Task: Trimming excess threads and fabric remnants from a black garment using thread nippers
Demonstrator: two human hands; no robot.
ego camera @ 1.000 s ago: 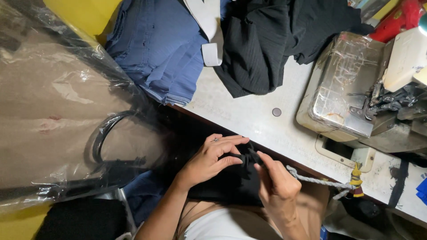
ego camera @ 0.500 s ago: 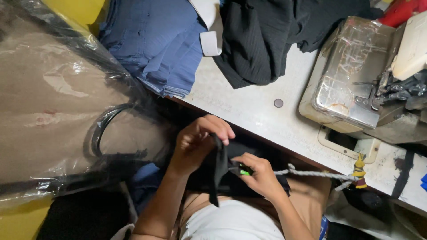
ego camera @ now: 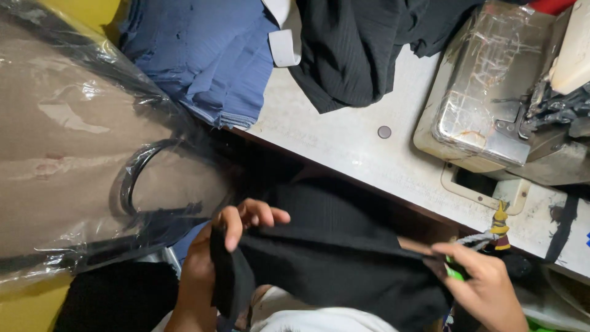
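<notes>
1. Head view, looking down into the person's lap. Both hands hold one piece of black fabric (ego camera: 332, 270), stretched flat between them just below the near edge of the table (ego camera: 344, 138), so a straight edge of it shows along the top.
2. The left hand (ego camera: 218, 249) has its grip closed on the fabric's left end, fingers folded over the edge. The cloth hangs in a fold below this hand.
3. The right hand (ego camera: 485, 286) pinches the fabric's right end in a narrow grip. A small bright green object (ego camera: 453, 272) shows beside its fingers; what it is cannot be told.
4. A twisted white cord (ego camera: 476, 238) with a small yellow and red ornament (ego camera: 499, 222) hangs at the table edge, just above the right hand.
5. On the table, well apart from the hands: a sewing machine (ego camera: 491, 104) wrapped in clear plastic at the right, a heap of black cloth (ego camera: 362, 49) at the top, and folded blue cloth (ego camera: 209, 55) to its left.
6. At the left, a large clear plastic sheet (ego camera: 74, 141) covers something tan.
</notes>
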